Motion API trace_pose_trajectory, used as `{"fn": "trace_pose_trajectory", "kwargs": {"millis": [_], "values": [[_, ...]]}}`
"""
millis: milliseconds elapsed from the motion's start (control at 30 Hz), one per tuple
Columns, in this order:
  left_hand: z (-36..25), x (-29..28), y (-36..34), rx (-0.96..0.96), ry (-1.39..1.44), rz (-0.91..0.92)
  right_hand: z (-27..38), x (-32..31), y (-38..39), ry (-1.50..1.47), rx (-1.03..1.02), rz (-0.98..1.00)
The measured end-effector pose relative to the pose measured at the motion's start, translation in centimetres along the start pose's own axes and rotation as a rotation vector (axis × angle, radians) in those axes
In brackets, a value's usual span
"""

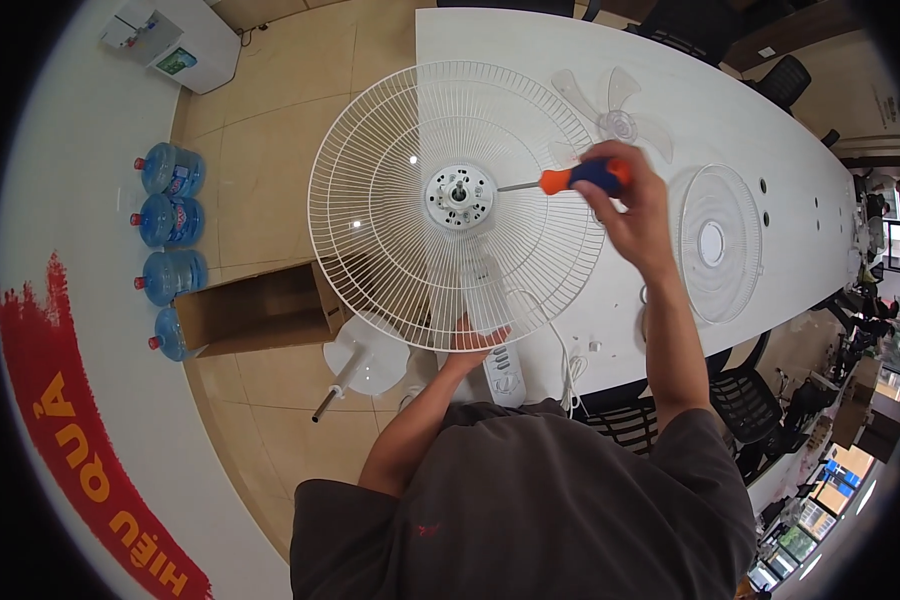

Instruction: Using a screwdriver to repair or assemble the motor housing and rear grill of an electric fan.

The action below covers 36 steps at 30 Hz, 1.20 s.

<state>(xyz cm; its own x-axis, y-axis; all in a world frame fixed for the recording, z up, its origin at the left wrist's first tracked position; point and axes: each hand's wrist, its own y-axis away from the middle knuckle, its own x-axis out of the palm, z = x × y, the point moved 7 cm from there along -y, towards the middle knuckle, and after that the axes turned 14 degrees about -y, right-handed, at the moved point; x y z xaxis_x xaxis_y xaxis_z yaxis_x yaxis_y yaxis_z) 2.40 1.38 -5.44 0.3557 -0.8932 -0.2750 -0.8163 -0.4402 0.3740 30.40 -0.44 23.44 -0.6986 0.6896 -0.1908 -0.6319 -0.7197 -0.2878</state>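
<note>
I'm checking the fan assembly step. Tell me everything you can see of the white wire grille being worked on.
The grille is a round white guard of thin radial wires with concentric rings, looking like coated metal. A white hub sits at its centre. It stands tilted at the table edge, overhanging the floor. The left hand holds its lower rim. The screwdriver, held in the right hand, points its tip toward the hub; whether it touches is unclear.

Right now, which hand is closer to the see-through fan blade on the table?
Right. The right hand holds the screwdriver just below the clear fan blade. The left hand grips the grille at its bottom rim, much farther away.
</note>
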Motion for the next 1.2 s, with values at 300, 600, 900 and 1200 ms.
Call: {"fn": "trace_pose_trajectory", "kwargs": {"millis": [300, 600, 900, 1200], "values": [[0.3, 0.6, -0.4, 0.198, -0.215, 0.02, -1.8, 4.9, -2.7, 0.218, -0.043, 0.183], [0.9, 1.2, -0.5, 0.308, -0.395, -0.048, -1.9, 6.1, -2.9, 0.244, -0.077, 0.226], [0.8, 1.4, -0.4, 0.394, -0.465, -0.101, -1.2, 6.4, -3.0, 0.271, -0.108, 0.229], [-0.8, 0.0, -0.3, 0.226, -0.255, -0.111, -1.5, 6.6, -3.1, 0.274, -0.091, 0.256]]}}
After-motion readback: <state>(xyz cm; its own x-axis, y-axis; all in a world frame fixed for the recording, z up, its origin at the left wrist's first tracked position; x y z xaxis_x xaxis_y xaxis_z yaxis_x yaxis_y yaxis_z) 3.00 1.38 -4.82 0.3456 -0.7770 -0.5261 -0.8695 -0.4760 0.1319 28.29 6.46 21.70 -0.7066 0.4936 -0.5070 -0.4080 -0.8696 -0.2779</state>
